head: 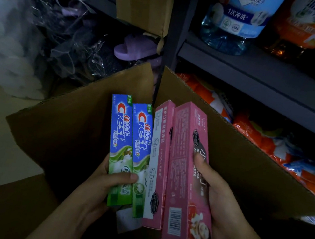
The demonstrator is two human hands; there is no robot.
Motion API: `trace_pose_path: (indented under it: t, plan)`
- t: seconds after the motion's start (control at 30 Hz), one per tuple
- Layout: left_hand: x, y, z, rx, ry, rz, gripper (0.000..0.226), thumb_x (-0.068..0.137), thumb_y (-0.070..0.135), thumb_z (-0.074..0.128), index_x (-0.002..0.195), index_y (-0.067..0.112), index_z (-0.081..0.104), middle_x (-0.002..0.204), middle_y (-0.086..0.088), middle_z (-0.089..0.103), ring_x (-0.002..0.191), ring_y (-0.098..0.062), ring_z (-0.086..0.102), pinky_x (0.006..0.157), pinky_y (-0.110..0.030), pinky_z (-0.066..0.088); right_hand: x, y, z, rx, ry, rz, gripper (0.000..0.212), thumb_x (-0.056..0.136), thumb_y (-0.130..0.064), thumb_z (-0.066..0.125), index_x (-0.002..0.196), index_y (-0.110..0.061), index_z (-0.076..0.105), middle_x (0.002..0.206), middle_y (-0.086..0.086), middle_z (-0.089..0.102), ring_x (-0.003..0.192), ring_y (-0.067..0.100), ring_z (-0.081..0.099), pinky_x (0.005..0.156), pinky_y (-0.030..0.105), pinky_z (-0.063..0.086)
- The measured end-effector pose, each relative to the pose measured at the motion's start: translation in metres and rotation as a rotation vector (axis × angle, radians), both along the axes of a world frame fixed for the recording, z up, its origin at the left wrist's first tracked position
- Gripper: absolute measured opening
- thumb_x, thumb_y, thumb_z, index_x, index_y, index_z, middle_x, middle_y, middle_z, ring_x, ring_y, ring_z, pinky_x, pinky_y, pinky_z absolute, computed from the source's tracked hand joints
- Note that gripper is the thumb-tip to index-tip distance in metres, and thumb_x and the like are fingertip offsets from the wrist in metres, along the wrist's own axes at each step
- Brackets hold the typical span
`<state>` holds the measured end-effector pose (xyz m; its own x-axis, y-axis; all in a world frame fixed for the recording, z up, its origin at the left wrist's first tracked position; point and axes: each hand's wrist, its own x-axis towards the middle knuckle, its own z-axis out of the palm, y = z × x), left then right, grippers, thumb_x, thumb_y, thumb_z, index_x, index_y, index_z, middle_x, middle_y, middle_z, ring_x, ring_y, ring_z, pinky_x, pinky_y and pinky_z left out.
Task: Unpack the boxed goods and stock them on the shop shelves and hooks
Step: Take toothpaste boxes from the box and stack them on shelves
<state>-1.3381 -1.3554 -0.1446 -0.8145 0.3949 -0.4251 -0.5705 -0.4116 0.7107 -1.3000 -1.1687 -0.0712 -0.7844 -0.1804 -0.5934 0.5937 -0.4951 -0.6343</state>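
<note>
Head view showed us our left hand (102, 184) gripping two blue-and-green Crest toothpaste boxes (128, 147), thumb across their fronts, while our right hand (219, 206) clasped two pink toothpaste boxes (178, 163), its thumb pressed on the nearer one. We held all four upright, side by side, above the open cardboard carton (83, 120), whose flaps stood raised in front of the dark shelves (261, 73). On those shelves we saw orange packets (253, 129), a blue-labelled bottle (237, 16) and a purple slipper (134, 48).
</note>
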Motion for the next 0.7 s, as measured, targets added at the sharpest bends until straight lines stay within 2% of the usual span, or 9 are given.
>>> trace_pose_path:
  t: [0.1, 0.17, 0.27, 0.3, 0.37, 0.43, 0.5, 0.63, 0.7]
  plan:
    - [-0.002, -0.002, 0.002, -0.001, 0.011, 0.016, 0.092, 0.013, 0.012, 0.095, 0.101, 0.018, 0.067, 0.094, -0.015, 0.074, 0.076, -0.032, 0.072, 0.054, -0.039, 0.057, -0.002, 0.003, 0.000, 0.021, 0.020, -0.001, 0.035, 0.071, -0.040, 0.062, 0.085, -0.012, 0.077, 0.093, 0.017, 0.073, 0.074, 0.029, 0.072, 0.068, 0.042, 0.059]
    - [-0.003, -0.004, 0.000, 0.008, 0.005, 0.012, 0.093, 0.008, 0.019, 0.095, 0.098, 0.017, 0.070, 0.096, -0.017, 0.073, 0.079, -0.034, 0.072, 0.055, -0.039, 0.057, -0.003, 0.005, 0.001, 0.044, 0.037, 0.022, 0.038, 0.070, -0.044, 0.075, 0.091, -0.012, 0.076, 0.097, 0.018, 0.072, 0.079, 0.030, 0.071, 0.073, 0.043, 0.058]
    - [-0.003, -0.006, 0.002, 0.002, 0.002, -0.017, 0.090, 0.009, 0.019, 0.095, 0.096, 0.013, 0.072, 0.097, -0.020, 0.072, 0.080, -0.036, 0.071, 0.056, -0.041, 0.057, -0.006, 0.011, -0.003, 0.041, 0.032, 0.054, 0.068, 0.044, -0.046, 0.090, 0.099, -0.011, 0.073, 0.108, 0.022, 0.069, 0.087, 0.034, 0.069, 0.080, 0.047, 0.056]
    - [-0.002, -0.006, 0.003, 0.006, 0.011, -0.020, 0.085, 0.009, 0.019, 0.095, 0.091, 0.012, 0.074, 0.096, -0.020, 0.072, 0.078, -0.036, 0.071, 0.056, -0.041, 0.057, -0.006, 0.012, -0.001, 0.037, 0.035, 0.047, 0.067, 0.042, -0.045, 0.090, 0.098, -0.012, 0.074, 0.108, 0.022, 0.069, 0.087, 0.034, 0.069, 0.079, 0.047, 0.056]
    - [-0.002, -0.007, 0.006, -0.010, 0.005, -0.003, 0.080, 0.007, 0.019, 0.095, 0.085, 0.013, 0.076, 0.093, -0.020, 0.073, 0.075, -0.035, 0.072, 0.055, -0.040, 0.057, -0.008, 0.014, 0.005, 0.033, 0.054, 0.028, 0.040, 0.057, -0.041, 0.086, 0.085, -0.013, 0.077, 0.099, 0.020, 0.071, 0.079, 0.032, 0.070, 0.072, 0.044, 0.058]
    - [-0.004, -0.009, 0.012, -0.054, -0.019, 0.023, 0.090, 0.005, 0.019, 0.095, 0.092, 0.010, 0.074, 0.094, -0.020, 0.072, 0.076, -0.035, 0.071, 0.056, -0.041, 0.057, -0.011, 0.017, 0.016, 0.027, 0.046, -0.010, 0.025, 0.067, -0.038, 0.070, 0.072, -0.015, 0.078, 0.090, 0.017, 0.073, 0.072, 0.028, 0.070, 0.067, 0.041, 0.059]
    - [-0.003, -0.010, 0.025, -0.105, -0.062, 0.043, 0.102, 0.007, 0.020, 0.095, 0.105, 0.009, 0.068, 0.099, -0.020, 0.072, 0.081, -0.036, 0.071, 0.059, -0.042, 0.058, -0.011, 0.021, 0.029, 0.039, 0.025, -0.040, 0.028, 0.068, -0.039, 0.061, 0.068, -0.017, 0.078, 0.085, 0.014, 0.073, 0.068, 0.026, 0.071, 0.064, 0.039, 0.059]
    - [0.005, -0.010, 0.081, -0.136, -0.200, 0.020, 0.109, 0.010, 0.019, 0.096, 0.113, 0.012, 0.063, 0.105, -0.017, 0.071, 0.089, -0.035, 0.070, 0.062, -0.042, 0.058, -0.002, 0.023, 0.082, 0.034, -0.088, -0.080, 0.029, 0.067, -0.038, 0.065, 0.077, -0.014, 0.078, 0.090, 0.017, 0.073, 0.071, 0.028, 0.071, 0.070, 0.041, 0.058]
    - [0.014, -0.009, 0.115, -0.149, -0.240, 0.000, 0.112, 0.011, 0.018, 0.096, 0.117, 0.013, 0.061, 0.108, -0.016, 0.071, 0.092, -0.035, 0.070, 0.070, -0.045, 0.057, 0.007, 0.023, 0.118, 0.035, -0.150, -0.097, 0.029, 0.066, -0.036, 0.065, 0.080, -0.013, 0.076, 0.090, 0.018, 0.073, 0.070, 0.030, 0.071, 0.067, 0.042, 0.058]
